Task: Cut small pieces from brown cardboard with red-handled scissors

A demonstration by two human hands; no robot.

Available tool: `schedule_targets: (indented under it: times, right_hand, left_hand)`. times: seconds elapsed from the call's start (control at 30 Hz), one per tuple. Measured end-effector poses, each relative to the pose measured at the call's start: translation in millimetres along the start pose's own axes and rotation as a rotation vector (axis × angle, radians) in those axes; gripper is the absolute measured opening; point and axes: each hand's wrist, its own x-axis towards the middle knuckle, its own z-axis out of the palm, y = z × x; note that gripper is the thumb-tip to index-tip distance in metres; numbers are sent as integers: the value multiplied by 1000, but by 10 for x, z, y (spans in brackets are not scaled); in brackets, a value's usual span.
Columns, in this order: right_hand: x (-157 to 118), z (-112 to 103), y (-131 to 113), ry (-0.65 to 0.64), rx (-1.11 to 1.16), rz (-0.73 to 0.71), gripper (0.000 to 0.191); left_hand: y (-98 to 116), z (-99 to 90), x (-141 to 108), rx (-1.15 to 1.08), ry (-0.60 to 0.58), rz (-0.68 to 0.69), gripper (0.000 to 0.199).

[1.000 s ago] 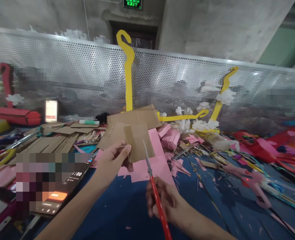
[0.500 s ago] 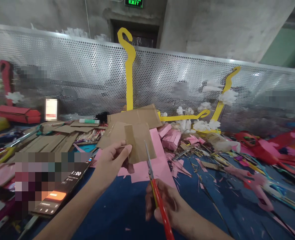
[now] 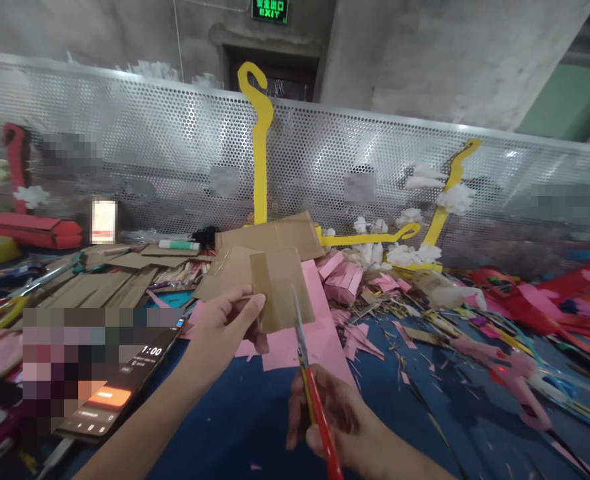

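My left hand (image 3: 232,317) pinches the left edge of a square piece of brown cardboard (image 3: 287,287), which has a darker strip down its left side. In my right hand (image 3: 332,413) is a pair of scissors (image 3: 316,395) with red and yellow handles, its blades pointing up in front of the cardboard's right part. Whether the blades touch the cardboard I cannot tell. Below and behind the piece lies a pink sheet (image 3: 319,340). More cardboard (image 3: 275,237) leans behind it, at the foot of a tall yellow hook-shaped cutout (image 3: 260,153).
A phone (image 3: 119,387) lies at the left beside stacked cardboard strips (image 3: 95,297). To the right are a pink glue gun (image 3: 509,373), pink scraps (image 3: 359,340) and yellow cutouts with white tufts (image 3: 455,197). A perforated metal panel (image 3: 319,160) stands across the back.
Both hands keep nearly the same pose, with the cardboard and scissors still held. The whole view has shifted slightly, so things sit a little lower in the picture.
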Motion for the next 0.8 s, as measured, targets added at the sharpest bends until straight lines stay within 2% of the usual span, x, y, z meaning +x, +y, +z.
schedule_targets:
  times: [0.1, 0.23, 0.4, 0.47, 0.57, 0.67, 0.8]
  right_hand:
    - [2, -3, 33, 33, -13, 20, 58]
    - [29, -18, 50, 100, 5, 41, 69]
    - [13, -17, -64, 67, 19, 122, 56]
    - [-63, 2, -135, 54, -9, 112, 57]
    - [-184, 19, -180, 24, -86, 101, 70]
    - [-232, 2, -123, 3, -101, 135, 70]
    - [-216, -25, -28, -3, -67, 139, 75]
  left_hand:
    - [3, 16, -8, 15, 23, 20, 20]
    - [9, 4, -7, 24, 79, 68, 19]
    - [17, -93, 27, -16, 182, 159, 16]
    - [14, -89, 27, -41, 171, 135, 18]
    - [15, -11, -11, -50, 118, 76, 22]
    - [39, 80, -72, -34, 73, 47, 25]
    - [82, 126, -123, 10, 70, 40, 25]
